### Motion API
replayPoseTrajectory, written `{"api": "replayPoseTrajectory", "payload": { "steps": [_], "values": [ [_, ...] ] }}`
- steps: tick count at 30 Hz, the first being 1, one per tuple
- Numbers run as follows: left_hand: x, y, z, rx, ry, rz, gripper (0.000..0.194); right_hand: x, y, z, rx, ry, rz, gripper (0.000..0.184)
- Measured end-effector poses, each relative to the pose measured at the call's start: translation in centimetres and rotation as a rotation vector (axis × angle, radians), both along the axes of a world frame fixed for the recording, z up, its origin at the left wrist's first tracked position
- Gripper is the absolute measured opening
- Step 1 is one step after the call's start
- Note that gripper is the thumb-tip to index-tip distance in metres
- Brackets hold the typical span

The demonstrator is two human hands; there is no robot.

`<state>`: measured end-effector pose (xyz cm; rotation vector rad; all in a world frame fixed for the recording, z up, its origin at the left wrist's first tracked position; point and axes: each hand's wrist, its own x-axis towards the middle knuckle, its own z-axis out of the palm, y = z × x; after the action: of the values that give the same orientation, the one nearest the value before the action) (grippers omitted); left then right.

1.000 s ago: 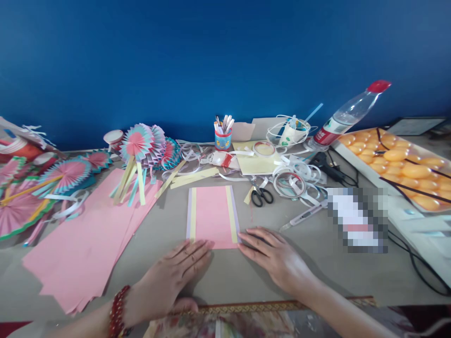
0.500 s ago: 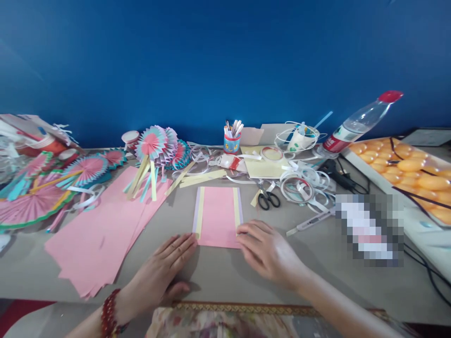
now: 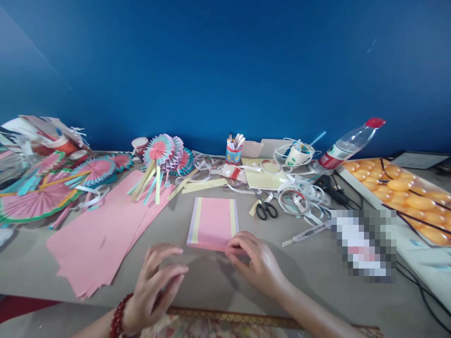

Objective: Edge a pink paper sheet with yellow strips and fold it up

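A pink paper (image 3: 216, 220) with yellow and lilac strips down both sides lies on the grey table in front of me. My right hand (image 3: 256, 258) pinches its near right corner between thumb and fingers, and the near edge there looks slightly lifted. My left hand (image 3: 160, 281), a red bead bracelet at its wrist, hovers just off the near left corner. Its fingers are apart and a little curled, with nothing in them.
Pink sheets (image 3: 102, 234) and folded paper fans (image 3: 158, 152) lie to the left. Scissors (image 3: 266, 210), a utility knife (image 3: 306, 233), tape rolls (image 3: 293, 198) and a glue gun (image 3: 331, 188) sit to the right. Behind stand a pen cup (image 3: 234, 155) and a tilted bottle (image 3: 347, 145).
My left hand has lifted off the paper and drawn back toward me, its fingers opening from flat. My right hand has gone from lying flat to gripping the near right corner.
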<state>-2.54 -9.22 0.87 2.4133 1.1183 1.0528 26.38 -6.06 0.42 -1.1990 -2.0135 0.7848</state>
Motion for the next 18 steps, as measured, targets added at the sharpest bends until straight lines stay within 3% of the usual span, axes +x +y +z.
{"api": "replayPoseTrajectory", "payload": {
  "steps": [3, 5, 7, 10, 13, 16, 18],
  "values": [
    [0.5, 0.4, 0.3, -0.092, -0.048, 0.024, 0.024, -0.2, -0.4, 0.4, -0.045, 0.142, -0.062, 0.004],
    [1.8, 0.7, 0.4, -0.272, -0.038, -0.071, 0.038, -0.9, -0.9, 0.6, -0.061, 0.224, -0.057, 0.006],
    [3.5, 0.8, 0.5, -0.349, -0.025, -0.171, 0.045, -1.9, -1.5, 1.0, -0.072, 0.247, 0.003, 0.007],
    [5.7, 0.7, 0.5, -0.361, -0.085, -0.090, 0.031, -3.3, -2.1, 1.4, -0.039, 0.181, 0.109, 0.011],
    [6.0, 1.2, 1.0, -0.261, -0.146, 0.019, 0.033, -3.5, -2.1, 1.8, 0.000, 0.104, 0.174, 0.026],
    [4.6, 2.9, 2.3, -0.042, -0.076, 0.001, 0.026, -2.5, -1.9, 2.2, 0.038, 0.058, 0.150, 0.029],
    [3.5, 4.4, 3.3, 0.121, -0.001, -0.022, 0.039, -1.3, -1.7, 2.5, 0.113, 0.051, 0.091, 0.025]
  ]
}}
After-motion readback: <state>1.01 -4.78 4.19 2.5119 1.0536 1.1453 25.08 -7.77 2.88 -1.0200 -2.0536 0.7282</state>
